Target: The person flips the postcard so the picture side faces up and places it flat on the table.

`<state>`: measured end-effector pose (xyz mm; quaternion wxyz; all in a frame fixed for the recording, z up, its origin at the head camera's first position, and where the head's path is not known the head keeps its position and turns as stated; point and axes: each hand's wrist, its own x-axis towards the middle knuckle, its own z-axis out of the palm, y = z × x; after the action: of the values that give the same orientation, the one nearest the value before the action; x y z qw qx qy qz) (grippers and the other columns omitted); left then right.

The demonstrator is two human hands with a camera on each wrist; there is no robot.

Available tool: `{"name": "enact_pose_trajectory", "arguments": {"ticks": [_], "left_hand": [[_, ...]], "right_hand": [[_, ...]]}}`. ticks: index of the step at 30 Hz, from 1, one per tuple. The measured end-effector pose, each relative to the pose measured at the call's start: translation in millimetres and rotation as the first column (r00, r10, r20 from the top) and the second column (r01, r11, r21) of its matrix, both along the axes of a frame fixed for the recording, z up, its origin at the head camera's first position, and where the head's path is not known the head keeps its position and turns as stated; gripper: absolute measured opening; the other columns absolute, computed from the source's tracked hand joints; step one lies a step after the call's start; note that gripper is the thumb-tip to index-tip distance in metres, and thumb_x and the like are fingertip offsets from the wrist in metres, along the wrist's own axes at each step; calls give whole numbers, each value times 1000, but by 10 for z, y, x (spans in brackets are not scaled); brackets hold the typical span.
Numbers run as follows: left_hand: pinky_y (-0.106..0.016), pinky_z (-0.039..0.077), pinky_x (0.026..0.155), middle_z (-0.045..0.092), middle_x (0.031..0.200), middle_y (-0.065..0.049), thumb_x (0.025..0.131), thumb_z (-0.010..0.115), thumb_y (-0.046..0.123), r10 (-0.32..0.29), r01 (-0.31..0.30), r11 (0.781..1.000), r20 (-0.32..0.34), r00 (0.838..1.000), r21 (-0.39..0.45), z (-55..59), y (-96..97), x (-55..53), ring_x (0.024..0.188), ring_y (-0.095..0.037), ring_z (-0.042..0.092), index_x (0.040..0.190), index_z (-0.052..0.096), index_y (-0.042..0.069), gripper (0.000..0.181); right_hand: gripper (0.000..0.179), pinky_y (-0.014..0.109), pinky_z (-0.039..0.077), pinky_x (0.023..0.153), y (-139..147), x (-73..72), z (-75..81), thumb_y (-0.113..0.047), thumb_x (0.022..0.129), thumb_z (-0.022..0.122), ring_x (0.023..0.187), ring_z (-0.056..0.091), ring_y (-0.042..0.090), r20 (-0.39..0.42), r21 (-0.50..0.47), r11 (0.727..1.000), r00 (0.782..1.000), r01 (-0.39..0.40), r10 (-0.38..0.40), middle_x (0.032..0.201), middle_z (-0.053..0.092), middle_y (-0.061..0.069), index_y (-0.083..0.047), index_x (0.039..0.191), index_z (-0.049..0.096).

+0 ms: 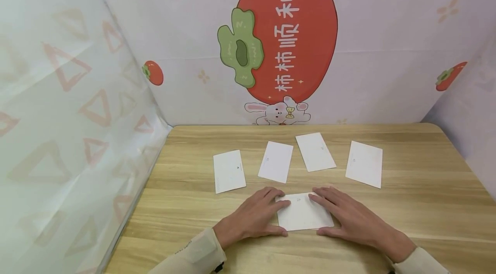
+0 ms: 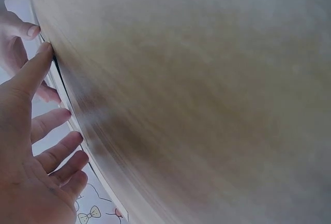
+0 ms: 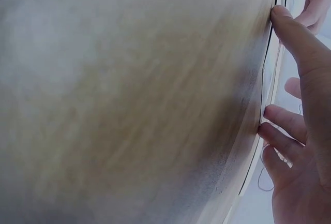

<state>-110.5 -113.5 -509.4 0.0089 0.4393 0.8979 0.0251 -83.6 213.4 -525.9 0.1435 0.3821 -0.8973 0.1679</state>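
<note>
A white card (image 1: pixel 305 213) with a small grey mark near its far edge lies on the wooden table in front of me. My left hand (image 1: pixel 257 213) rests at its left end, the index fingertip on the card and the thumb by its near left corner. At the right end rests my right hand (image 1: pixel 350 218), with a fingertip on the card's far part and the thumb by the near right corner. Both wrist views look low across the table, with the left hand (image 2: pixel 39 146) and the right hand (image 3: pixel 305 131) touching down with spread, relaxed fingers.
Four more white cards lie in an uneven row beyond the hands: a far left card (image 1: pixel 229 171), a tilted card (image 1: pixel 276 162), another card (image 1: pixel 315 151) and a right card (image 1: pixel 364 164). A printed cloth (image 1: pixel 368 50) hangs behind the wooden table (image 1: pixel 426 196).
</note>
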Motion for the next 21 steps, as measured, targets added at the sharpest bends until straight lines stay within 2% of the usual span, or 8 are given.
{"name": "enact_pose_trajectory", "arguments": {"ticks": [13,19,21], "left_hand": [[-30,46,121,59,154,1,100,67,68,-3,3,999,7,1000,34,5,-15,4,144,-17,53,152,63,23,69],[-30,47,120,60,155,1,101,66,65,11,-13,999,36,999,51,22,-19,6,144,-17,55,150,65,22,66],[-30,47,121,60,156,1,101,66,65,20,-23,998,53,998,56,22,-22,9,144,-17,55,150,65,22,65]], "right_hand": [[81,11,8,131,-5,11,-15,-56,88,87,133,63,36,-42,-16,1000,999,-14,13,152,66,9,-14,153,63],[78,10,7,130,-2,34,-5,-52,90,87,134,64,34,-31,0,1000,999,10,-10,151,67,7,-16,154,62],[77,10,10,128,-1,41,-4,-53,90,86,135,64,32,-34,8,1000,999,20,-20,152,66,6,-18,155,62]]}}
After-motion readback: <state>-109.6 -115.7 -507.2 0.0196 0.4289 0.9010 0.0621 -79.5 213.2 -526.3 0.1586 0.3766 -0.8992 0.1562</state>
